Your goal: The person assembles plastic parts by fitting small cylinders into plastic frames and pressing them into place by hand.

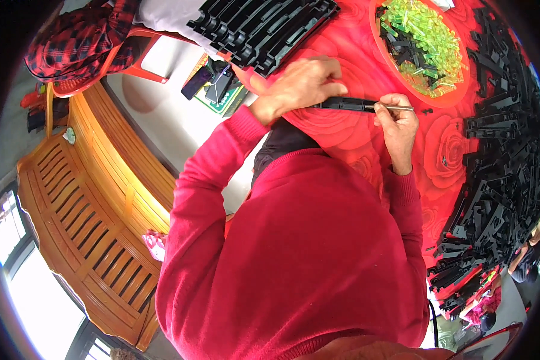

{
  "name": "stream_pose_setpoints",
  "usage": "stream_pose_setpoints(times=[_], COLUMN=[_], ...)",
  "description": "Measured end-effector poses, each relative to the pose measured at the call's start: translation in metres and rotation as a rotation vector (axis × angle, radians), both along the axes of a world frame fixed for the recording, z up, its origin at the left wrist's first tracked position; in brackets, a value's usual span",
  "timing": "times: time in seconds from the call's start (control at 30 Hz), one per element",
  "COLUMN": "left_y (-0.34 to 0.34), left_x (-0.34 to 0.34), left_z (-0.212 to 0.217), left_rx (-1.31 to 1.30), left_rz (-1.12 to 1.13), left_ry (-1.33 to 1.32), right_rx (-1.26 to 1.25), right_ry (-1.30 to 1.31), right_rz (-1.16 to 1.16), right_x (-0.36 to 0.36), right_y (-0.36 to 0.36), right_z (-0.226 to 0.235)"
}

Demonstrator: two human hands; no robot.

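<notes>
A narrow black plastic part (349, 104) lies level over the red rose-patterned tablecloth (366, 78). My left hand (303, 84) is closed round its left end, which the fingers partly hide. Between the thumb and fingers of my right hand (398, 125) is a thin silver metal rod (402, 108), its tip meeting the right end of the black part. I cannot make out whether the rod is a tool or a piece going inside. A tiny black piece (427, 111) rests on the cloth just right of the rod.
Beyond my hands stands a red bowl (464, 72) of yellow-green clear pieces and small black parts. Loose black parts (504, 156) heap along the right. Long black parts (261, 30) lie in rows at the far left, near a chair with a plaid garment (78, 45) and a wooden bench (96, 234).
</notes>
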State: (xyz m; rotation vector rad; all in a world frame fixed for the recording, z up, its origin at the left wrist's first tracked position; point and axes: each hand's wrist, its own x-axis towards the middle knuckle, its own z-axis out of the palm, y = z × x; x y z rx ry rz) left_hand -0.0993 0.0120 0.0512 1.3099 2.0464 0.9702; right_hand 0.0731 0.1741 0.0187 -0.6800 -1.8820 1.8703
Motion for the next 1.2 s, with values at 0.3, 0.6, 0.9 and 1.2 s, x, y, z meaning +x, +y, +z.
stream_pose_setpoints(times=[0.3,0.6,0.9,1.2], left_y=[-0.043,-0.034,-0.031,-0.013], left_x=[0.049,0.068,0.043,0.075], left_z=[-0.017,-0.044,-0.045,-0.006], left_rx=[0.227,0.324,0.31,0.222], left_rz=[0.312,0.311,0.172,0.266], left_ry=[0.368,0.512,0.45,0.768], right_rx=[0.053,0.11,0.249,0.223], right_ry=[0.018,-0.009,0.059,0.045], right_rz=[0.045,0.057,-0.077,-0.137], right_x=[0.003,0.004,0.025,0.045], right_y=[-0.001,-0.011,0.008,0.007], right_z=[0.003,0.017,0.033,0.033])
